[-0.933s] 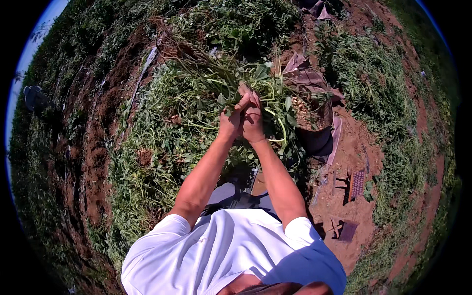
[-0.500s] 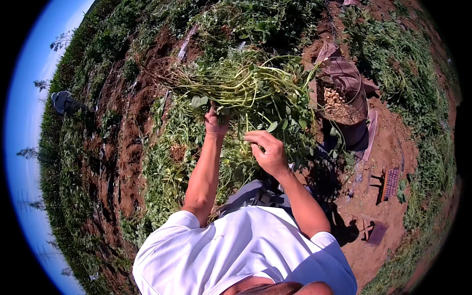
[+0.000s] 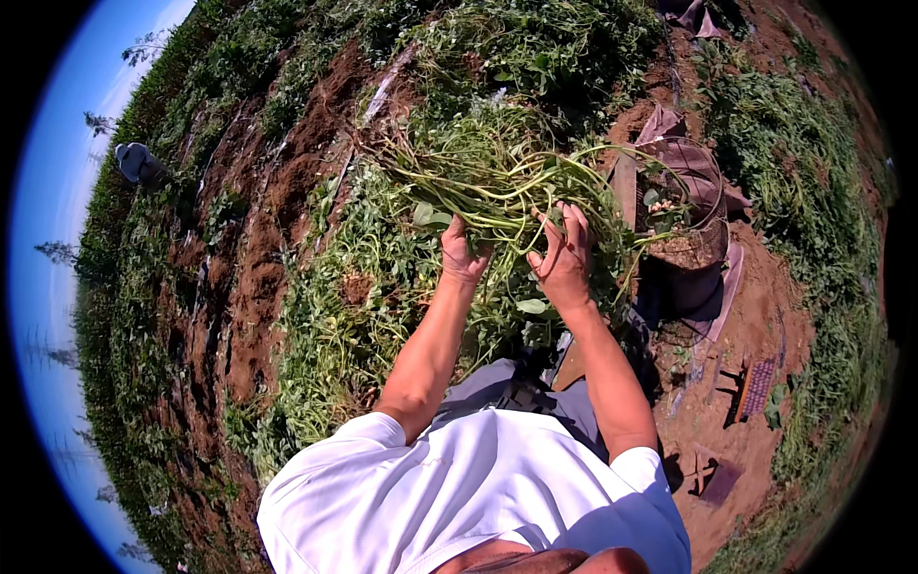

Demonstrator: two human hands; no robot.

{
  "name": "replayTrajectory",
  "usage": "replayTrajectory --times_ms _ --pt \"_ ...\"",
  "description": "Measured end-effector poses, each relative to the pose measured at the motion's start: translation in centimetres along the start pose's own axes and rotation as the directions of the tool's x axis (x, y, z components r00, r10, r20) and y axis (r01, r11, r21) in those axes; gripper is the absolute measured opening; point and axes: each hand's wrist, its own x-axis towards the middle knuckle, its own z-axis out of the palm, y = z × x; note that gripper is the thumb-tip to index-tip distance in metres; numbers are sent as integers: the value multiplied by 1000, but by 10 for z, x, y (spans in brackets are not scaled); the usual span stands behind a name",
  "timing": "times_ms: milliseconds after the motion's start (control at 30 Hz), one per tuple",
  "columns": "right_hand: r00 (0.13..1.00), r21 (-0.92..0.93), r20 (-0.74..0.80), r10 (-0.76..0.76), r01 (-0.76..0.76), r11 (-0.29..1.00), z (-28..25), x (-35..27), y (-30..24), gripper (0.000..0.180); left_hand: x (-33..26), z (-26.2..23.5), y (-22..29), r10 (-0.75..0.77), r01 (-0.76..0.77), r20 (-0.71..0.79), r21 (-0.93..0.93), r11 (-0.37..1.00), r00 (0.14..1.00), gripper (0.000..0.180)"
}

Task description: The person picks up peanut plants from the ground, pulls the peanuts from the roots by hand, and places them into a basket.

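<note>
A long bundle of pulled-up peanut plants (image 3: 478, 184) stretches crosswise in front of me, its brownish root ends to the left and its leafy stems to the right. From below, my left hand (image 3: 465, 254) is closed round the stems near the middle. My right hand (image 3: 566, 260) grips the stems a little further right, its fingers bent up over them. Right of the bundle stands a basket (image 3: 690, 251) with peanuts in it, partly covered by trailing stems. Purple-brown sackcloth (image 3: 690, 161) lies around the basket's far side.
More cut plants (image 3: 335, 297) lie heaped beneath and left of my arms. Two small stools, one with a slatted seat (image 3: 757, 387) and one with a plain seat (image 3: 719, 481), stand on bare soil at the right. Another person (image 3: 140, 165) is far off at the left.
My right hand has moved up and right, from below the bundle onto its stems. The bundle and my left hand have shifted right in view, and stems now hang over the basket.
</note>
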Motion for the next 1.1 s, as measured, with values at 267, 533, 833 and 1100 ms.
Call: replayTrajectory --times_ms 267,533,833,1100 --pt "992 -153 67 -109 118 981 14 -40 18 52 -10 -5 -24 53 -46 117 -57 997 992 24" --pt "976 -229 217 35 16 973 35 -54 35 72 -10 2 -37 -49 66 95 -180 982 994 32" --pt "999 -3 30 -12 12 1000 -26 -70 164 55 -43 36 -76 -238 309 -201 511 802 950 45" --pt "559 -97 -453 694 -805 585 -482 -114 335 44 -95 -31 -100 -701 545 201 498 674 684 83"
